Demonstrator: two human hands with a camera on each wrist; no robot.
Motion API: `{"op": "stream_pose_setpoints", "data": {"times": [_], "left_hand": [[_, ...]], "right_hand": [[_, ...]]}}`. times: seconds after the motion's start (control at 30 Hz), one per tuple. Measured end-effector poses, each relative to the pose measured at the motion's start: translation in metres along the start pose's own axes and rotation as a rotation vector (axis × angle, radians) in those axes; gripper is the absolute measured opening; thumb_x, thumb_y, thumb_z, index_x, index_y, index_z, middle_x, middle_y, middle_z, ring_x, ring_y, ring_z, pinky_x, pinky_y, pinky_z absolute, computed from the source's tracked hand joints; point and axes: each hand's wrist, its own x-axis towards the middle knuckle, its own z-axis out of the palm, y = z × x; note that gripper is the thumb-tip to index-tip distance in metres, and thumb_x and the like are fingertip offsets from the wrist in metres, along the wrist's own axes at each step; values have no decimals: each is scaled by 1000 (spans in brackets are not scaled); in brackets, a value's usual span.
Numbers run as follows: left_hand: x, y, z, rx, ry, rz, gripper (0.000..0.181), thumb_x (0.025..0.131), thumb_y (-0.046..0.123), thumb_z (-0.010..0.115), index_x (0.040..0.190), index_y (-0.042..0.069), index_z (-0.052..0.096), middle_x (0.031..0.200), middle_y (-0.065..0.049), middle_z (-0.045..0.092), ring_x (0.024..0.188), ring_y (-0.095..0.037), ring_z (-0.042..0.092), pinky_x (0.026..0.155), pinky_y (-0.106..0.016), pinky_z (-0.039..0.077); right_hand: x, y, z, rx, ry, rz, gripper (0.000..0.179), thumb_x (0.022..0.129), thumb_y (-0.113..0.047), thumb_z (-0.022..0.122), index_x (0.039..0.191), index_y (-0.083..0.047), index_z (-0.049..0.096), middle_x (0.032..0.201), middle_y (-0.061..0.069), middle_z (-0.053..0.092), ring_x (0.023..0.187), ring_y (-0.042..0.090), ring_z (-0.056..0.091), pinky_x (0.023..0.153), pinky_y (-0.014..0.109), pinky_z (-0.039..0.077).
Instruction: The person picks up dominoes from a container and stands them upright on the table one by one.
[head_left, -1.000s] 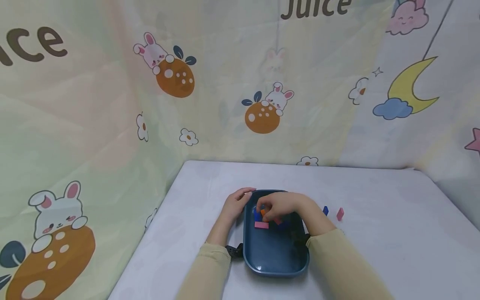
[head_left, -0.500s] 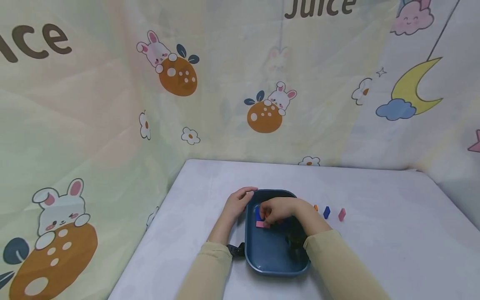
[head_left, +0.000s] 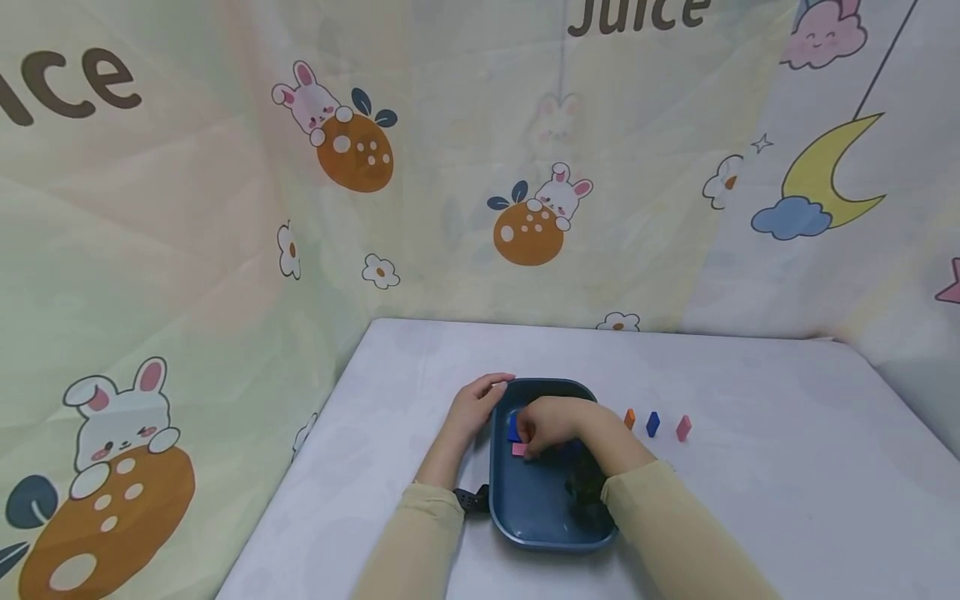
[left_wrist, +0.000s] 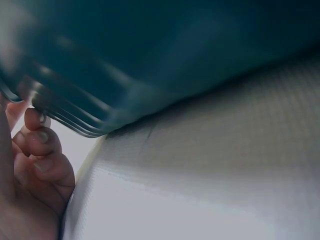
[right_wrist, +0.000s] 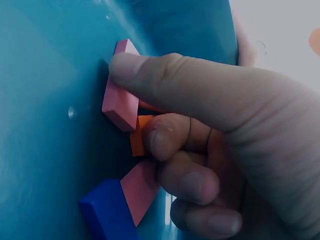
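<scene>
A dark blue tray [head_left: 551,547] with rounded corners lies on the table. My left hand [head_left: 472,407] grips its far left corner, thumb by the rim and curled fingers [left_wrist: 42,140] at its outer side. Over the tray my right hand [head_left: 557,419] reaches down among small blocks. In the right wrist view its thumb lies on a pink block [right_wrist: 120,100] and the other fingers curl; the index fingertip is mostly hidden, but the block appears pinched. An orange block [right_wrist: 137,140] touches the curled fingers. Below are a second pink block [right_wrist: 140,190] and a blue block [right_wrist: 110,210].
Right of the tray an orange block [head_left: 629,418], a blue block [head_left: 653,424] and a pink block [head_left: 684,428] stand upright in a row on the white table [head_left: 780,467]. A printed cloth [head_left: 450,308] hangs behind the table.
My right hand has lowered onto the blocks, its fingers drawing together at the pink block. The right forearm shifted slightly left, uncovering the upright orange block. The left hand stays at the tray.
</scene>
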Motion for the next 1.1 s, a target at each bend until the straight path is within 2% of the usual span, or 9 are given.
{"op": "stream_pose_setpoints", "data": {"times": [0.3,0.5,0.67,0.83,1.1], "left_hand": [[0,1,0,-4,3,-8,26,95,51,59,116,41,70,103,5,70,85,-16,57,71,-31,44],[1,0,1,-11,0,-3,27,95,50,59,117,39,70,93,5,66,74,-15,53,65,-28,43],[0,3,1,-8,1,2,28,96,46,58,119,34,70,96,3,67,74,-14,53,64,-27,43],[-1,5,0,7,0,-15,25,97,47,58,118,39,69,97,3,68,73,-15,52,64,-27,43],[-2,5,1,2,-4,-27,26,96,48,58,117,39,69,101,3,69,78,-16,54,67,-28,44]], "right_hand": [[-1,0,0,-24,-3,-11,13,87,-28,74,81,-24,64,71,-6,61,62,11,58,61,28,50],[-1,4,-2,-3,1,-6,9,88,-25,71,83,-25,63,71,-6,61,60,11,57,60,28,49],[-2,7,-5,60,8,-3,8,90,-26,69,86,-25,63,72,-4,61,59,16,61,60,30,52],[-4,11,-8,120,41,-12,10,92,-32,68,88,-25,61,71,-3,60,60,25,66,61,35,54],[-13,12,-16,229,58,-50,10,90,-20,65,95,-23,58,75,5,66,61,31,68,65,39,55]]}}
